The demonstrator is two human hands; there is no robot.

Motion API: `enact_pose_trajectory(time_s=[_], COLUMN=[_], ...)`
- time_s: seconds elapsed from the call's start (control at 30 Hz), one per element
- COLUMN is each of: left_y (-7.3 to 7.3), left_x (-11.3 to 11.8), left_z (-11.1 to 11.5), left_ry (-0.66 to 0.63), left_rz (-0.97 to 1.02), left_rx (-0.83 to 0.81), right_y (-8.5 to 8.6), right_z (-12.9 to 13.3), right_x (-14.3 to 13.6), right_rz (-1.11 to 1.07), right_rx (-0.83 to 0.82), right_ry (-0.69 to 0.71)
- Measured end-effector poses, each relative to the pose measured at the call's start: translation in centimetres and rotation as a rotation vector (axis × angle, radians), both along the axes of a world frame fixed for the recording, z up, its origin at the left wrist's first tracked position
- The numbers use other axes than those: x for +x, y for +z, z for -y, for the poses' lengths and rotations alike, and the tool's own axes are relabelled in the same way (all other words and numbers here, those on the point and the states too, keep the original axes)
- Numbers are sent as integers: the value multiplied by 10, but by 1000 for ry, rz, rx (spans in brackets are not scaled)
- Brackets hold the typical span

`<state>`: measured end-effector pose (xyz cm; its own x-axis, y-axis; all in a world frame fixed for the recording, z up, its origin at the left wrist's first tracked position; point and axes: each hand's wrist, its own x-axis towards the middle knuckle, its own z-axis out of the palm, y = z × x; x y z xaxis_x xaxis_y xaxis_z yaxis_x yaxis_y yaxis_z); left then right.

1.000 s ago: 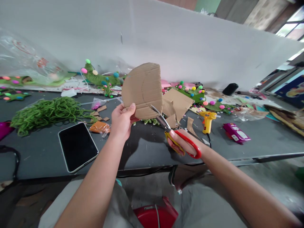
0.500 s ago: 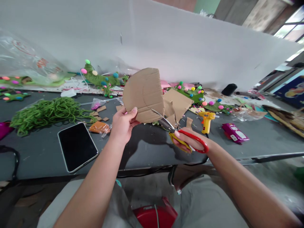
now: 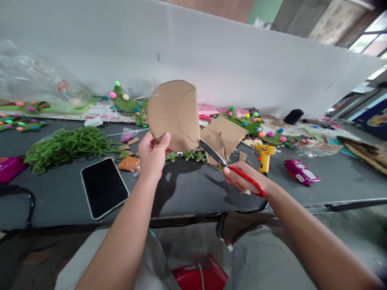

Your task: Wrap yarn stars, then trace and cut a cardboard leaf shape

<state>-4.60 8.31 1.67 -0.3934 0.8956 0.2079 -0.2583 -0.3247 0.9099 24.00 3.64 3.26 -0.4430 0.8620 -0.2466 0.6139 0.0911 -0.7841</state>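
Note:
A rounded piece of brown cardboard (image 3: 172, 114) with a straight right edge and a curved line on its face is raised above the grey table (image 3: 190, 193). My left hand (image 3: 153, 155) pinches its lower edge, thumb on the front. My right hand (image 3: 246, 177) is closed round the handles of red and yellow scissors (image 3: 249, 180). The scissor blades look nearly closed, with their tips at the cardboard's lower right corner. Behind the scissors lie more cardboard pieces (image 3: 225, 133).
Green yarn (image 3: 75, 145), a tablet (image 3: 104, 188) and an orange packet (image 3: 129, 163) lie left. A yellow glue gun (image 3: 264, 158) and purple packet (image 3: 301, 172) lie right. Green pieces with coloured pompoms (image 3: 244, 121) line the back, before a white panel (image 3: 211, 60).
The cardboard has turned in my left hand and moved slightly left. The scissors have closed, and their blades no longer overlap the cardboard as far. The view has shifted a little.

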Motion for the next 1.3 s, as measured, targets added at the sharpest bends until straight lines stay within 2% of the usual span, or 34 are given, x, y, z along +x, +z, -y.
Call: enact_pose_trajectory(time_s=[0.17,0.5,0.7,0.93,1.1,1.2,1.3], left_y=[-2,-8,-8,-10,-8,-8,-10], left_x=[3,4,2,1,-1,-1,2], left_z=[3,2,2,1,3,3,2], left_ry=[-52,-37,-39,-56,-72,-34,10], left_rz=[-67,-141,-213,-247,-289,-277,-226], left_rx=[35,68,77,74,57,48,35], right_y=[5,-1,4,6,8,9,7], right_z=[-1,-4,-1,3,3,1,-3], right_x=[-6,3,0,-11,-10,-7,-6], right_rz=[57,55,106,145,172,160,124], right_rx=[-31,-59,-51,0,-41,-57,-2], right_ry=[-19,127,173,108,104,105,112])
